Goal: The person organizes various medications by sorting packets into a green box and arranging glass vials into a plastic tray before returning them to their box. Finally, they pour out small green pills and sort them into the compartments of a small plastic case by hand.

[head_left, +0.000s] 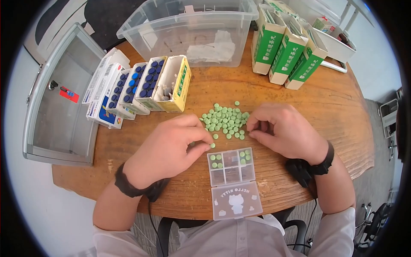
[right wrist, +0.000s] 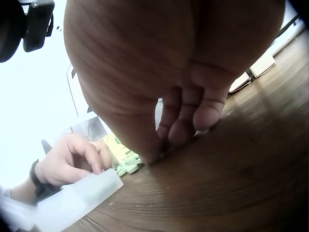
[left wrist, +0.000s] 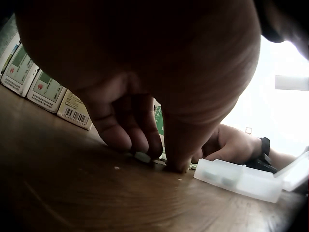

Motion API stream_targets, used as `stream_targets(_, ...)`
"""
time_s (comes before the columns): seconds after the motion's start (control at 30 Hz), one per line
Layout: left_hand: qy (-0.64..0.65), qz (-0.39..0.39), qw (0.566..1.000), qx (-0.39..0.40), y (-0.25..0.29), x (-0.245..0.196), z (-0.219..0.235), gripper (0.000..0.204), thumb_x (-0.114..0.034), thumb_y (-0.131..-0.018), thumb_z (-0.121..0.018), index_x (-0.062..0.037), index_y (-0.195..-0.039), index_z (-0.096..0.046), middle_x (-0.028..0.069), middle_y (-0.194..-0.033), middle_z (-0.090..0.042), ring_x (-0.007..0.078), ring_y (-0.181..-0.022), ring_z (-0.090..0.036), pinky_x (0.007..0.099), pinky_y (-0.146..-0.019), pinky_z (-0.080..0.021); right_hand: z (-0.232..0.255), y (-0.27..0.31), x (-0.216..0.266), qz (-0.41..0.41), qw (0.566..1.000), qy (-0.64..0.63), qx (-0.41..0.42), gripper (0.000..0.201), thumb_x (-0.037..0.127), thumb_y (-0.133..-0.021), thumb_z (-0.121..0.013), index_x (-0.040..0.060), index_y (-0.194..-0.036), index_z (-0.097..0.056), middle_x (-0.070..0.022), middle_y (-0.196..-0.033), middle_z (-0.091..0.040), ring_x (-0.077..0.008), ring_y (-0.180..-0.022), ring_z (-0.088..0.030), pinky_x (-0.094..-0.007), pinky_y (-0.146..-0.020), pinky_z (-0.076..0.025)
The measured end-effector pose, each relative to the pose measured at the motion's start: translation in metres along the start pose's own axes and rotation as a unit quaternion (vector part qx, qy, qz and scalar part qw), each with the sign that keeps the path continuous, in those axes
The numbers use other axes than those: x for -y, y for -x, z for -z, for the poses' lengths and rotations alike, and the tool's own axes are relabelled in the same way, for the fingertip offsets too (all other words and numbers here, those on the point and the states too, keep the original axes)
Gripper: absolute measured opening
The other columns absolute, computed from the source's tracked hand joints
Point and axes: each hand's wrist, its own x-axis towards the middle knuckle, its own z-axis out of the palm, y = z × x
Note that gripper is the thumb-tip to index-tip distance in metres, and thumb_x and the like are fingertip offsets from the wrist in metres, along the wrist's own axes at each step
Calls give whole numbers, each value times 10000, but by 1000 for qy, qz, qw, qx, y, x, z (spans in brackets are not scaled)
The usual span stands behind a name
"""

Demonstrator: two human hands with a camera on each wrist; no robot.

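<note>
Left hand (head_left: 167, 144) pinches green tablet (head_left: 212, 145); right hand (head_left: 283, 129) at right edge of pile (head_left: 224, 120), can't tell its grip. Likely filling pill case (head_left: 233, 174); next needs tablet lifted near-ward, dropped in.

Pill case lid (head_left: 236, 202) before me: HELLO KITTY, white print. Green boxes (head_left: 287, 58), off to my right: 防风通圣丸. Yellowish box (left wrist: 74, 110), left-wrist view: barcode (left wrist: 76, 116), digits too small for me.

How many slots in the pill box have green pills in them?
2: the far row's left slot and its right slot. None looks hidden; all six slots show in the head view.
</note>
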Motion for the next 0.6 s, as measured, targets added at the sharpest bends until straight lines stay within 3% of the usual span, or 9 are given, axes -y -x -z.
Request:
stream_targets(0.27,15,61,998,-11,-1,-4,0,102,-43,-935,-816,-26,-1036,-809,90,-988,-716,255,-865,-716,364,-760,-571,0,0,-1,-2,999,-44,-5,151,-14,-877,-788,13,-1013,-729,-120,-875,-733,-267,-780,-735,-389,-727,-599)
stream_targets(0.37,-19,5,1000,-22,1,2,-2,112,-58,-928,-827,-23,-1030,-797,83,-993,-709,249,-855,-715,362,-765,-572,4,1,5,-3,997,-74,21,139,-4,-886,-797,19,-1006,-733,-90,-869,-733,-217,-750,-716,-362,-702,-591)
stream_targets(0.43,-14,74,997,-5,-1,-5,1,114,-80,-911,-846,-26,-993,-786,79,-995,-704,257,-877,-713,373,-798,-567,5,3,10,2,995,-96,39,131,2,-891,-802,22,-1001,-735,-76,-863,-729,-193,-740,-704,-347,-688,-582)
stream_targets(0.6,17,37,999,-4,-1,-12,9,110,-87,-886,-866,-41,-940,-782,74,-988,-693,258,-920,-702,368,-841,-560,8,5,18,5,987,-135,85,109,10,-907,-804,29,-992,-739,-53,-851,-717,-148,-721,-676,-316,-660,-558)
